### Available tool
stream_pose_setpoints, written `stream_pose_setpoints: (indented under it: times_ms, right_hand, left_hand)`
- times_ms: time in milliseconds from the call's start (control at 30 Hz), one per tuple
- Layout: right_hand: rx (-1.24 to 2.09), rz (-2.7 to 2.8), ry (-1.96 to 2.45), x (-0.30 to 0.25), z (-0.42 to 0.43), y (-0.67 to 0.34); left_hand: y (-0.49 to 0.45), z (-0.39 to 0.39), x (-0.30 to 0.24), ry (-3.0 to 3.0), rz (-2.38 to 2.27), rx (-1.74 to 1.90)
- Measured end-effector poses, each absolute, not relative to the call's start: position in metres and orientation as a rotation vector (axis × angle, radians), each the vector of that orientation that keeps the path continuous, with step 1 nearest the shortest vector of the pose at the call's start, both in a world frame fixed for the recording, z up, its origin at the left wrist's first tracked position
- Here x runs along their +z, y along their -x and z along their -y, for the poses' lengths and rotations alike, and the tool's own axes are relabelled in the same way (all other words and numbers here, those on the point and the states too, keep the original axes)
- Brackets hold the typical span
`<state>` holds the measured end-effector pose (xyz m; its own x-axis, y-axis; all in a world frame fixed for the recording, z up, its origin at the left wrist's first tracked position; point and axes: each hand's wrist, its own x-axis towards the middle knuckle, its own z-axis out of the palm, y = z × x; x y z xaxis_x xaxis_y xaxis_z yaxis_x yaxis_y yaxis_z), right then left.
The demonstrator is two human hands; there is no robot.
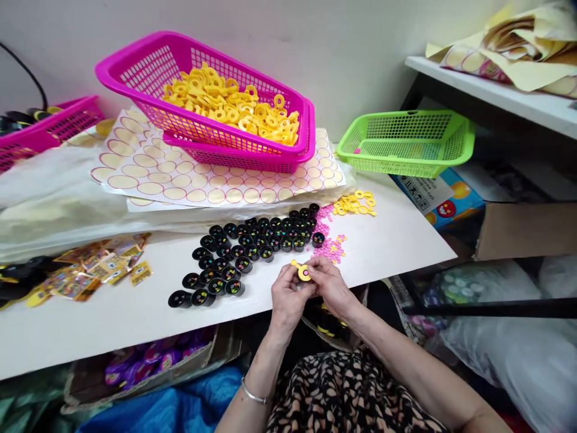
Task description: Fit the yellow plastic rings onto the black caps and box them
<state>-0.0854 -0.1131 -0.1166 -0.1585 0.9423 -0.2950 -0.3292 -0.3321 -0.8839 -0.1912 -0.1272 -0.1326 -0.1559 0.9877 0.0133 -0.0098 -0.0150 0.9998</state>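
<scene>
My left hand (pixel 287 299) and my right hand (pixel 332 286) meet at the table's front edge, fingers closed around one small round item. Its top is a yellow ring piece with a tab (pixel 303 273), with a pink dot at the middle; a dark part shows below the ring, mostly covered by my fingers. Just beyond my hands stand several small black cups (pixel 244 264) with coloured bits inside. Small pink beads (pixel 331 249), a few yellow ones among them, lie scattered to the right of the cups. Behind these is a little pile of yellow rings (pixel 356 203).
A pink basket (pixel 135 90) full of yellow rings sits in another on printed sheets (pixel 175 180). At the right corner is a green basket (pixel 406 162). Shiny printed packets (pixel 106 264) lie left. A white shelf (pixel 505 96) juts in; below the table is a purple-filled box (pixel 211 355).
</scene>
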Motion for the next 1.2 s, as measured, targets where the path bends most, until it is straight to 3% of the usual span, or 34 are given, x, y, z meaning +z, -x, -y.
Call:
stream_pose_setpoints:
  times_ms: [233, 500, 700, 1200]
  right_hand:
    - [1.601, 1.061, 1.338, -0.105, 0.115, 0.057]
    - [2.374, 0.944, 0.897, -0.102, 0.105, 0.026]
    - [2.623, 0.833, 0.731, -0.116, 0.106, 0.011]
    - [2.405, 1.391, 0.764, -0.107, 0.115, 0.013]
  left_hand:
    - [0.197, 0.139, -0.125, -1.482, -1.057, 1.188]
    - [0.202, 0.145, -0.112, -1.728, -0.919, 0.914]
    - [0.198, 0.148, -0.102, -1.861, -0.793, 0.809]
    - [0.191, 0.151, -0.111, -2.032, -0.825, 0.772]
